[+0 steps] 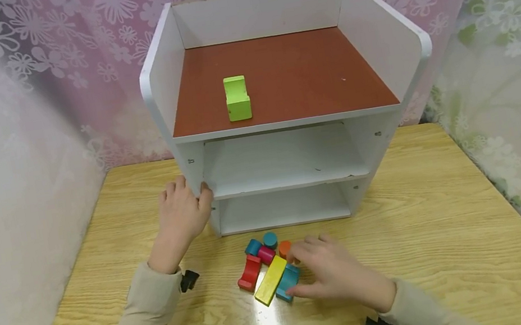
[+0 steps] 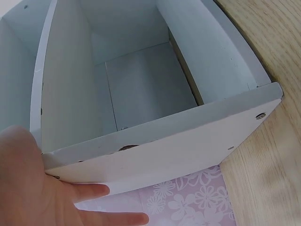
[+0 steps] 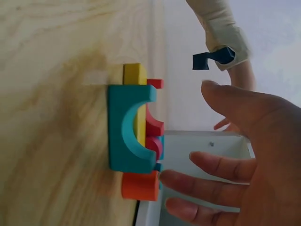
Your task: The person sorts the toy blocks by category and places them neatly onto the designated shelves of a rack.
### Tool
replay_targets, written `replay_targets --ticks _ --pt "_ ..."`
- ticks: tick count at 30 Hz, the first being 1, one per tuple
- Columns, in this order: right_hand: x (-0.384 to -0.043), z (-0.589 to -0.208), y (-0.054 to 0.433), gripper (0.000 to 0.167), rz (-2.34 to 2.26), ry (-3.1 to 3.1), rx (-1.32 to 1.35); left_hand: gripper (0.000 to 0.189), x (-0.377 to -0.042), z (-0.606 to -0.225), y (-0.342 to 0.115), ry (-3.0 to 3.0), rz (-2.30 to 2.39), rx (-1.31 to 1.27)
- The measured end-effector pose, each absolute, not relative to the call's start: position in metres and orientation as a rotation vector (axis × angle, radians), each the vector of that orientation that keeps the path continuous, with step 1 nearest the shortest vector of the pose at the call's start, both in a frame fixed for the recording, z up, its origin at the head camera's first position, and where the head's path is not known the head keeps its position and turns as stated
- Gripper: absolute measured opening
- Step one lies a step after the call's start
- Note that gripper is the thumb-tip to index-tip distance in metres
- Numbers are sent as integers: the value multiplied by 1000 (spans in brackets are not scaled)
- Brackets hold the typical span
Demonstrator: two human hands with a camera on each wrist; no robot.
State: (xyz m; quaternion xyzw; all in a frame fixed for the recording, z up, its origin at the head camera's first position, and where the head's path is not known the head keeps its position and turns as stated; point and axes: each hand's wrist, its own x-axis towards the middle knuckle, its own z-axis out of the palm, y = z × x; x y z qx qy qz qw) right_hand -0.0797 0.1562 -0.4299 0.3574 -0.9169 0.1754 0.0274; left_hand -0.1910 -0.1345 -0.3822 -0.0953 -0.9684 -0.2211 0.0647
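Note:
My left hand (image 1: 181, 212) holds the front edge of the left side panel of a small white shelf unit (image 1: 285, 158), thumb on the front, fingers along the outer face. Over the right side of a group of toy blocks, my right hand (image 1: 330, 268) is spread with nothing in its grasp. Nearest to it are a blue arch block (image 3: 120, 127) and an orange cylinder (image 3: 139, 186). Beside these lie a yellow bar (image 1: 270, 280), a red arch block (image 1: 249, 272), a magenta cylinder (image 1: 266, 254) and two blue cylinders (image 1: 270, 240).
A lime green arch block (image 1: 238, 106) stands on the unit's brown top, near its front edge. High side walls and a back wall enclose that top. The unit stands on a wooden table (image 1: 458, 245) in front of a pink floral curtain (image 1: 110, 55).

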Motion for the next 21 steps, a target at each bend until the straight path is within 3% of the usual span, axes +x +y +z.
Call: replay_targets --ticks 12,21 --pt "-74 -444 146 65 444 -2905 993 58 -191 -384 -135 -2920 -661 -276" --pt "-73 -452 142 53 504 -2978 954 59 -190 -383 -135 -2919 -669 -273"
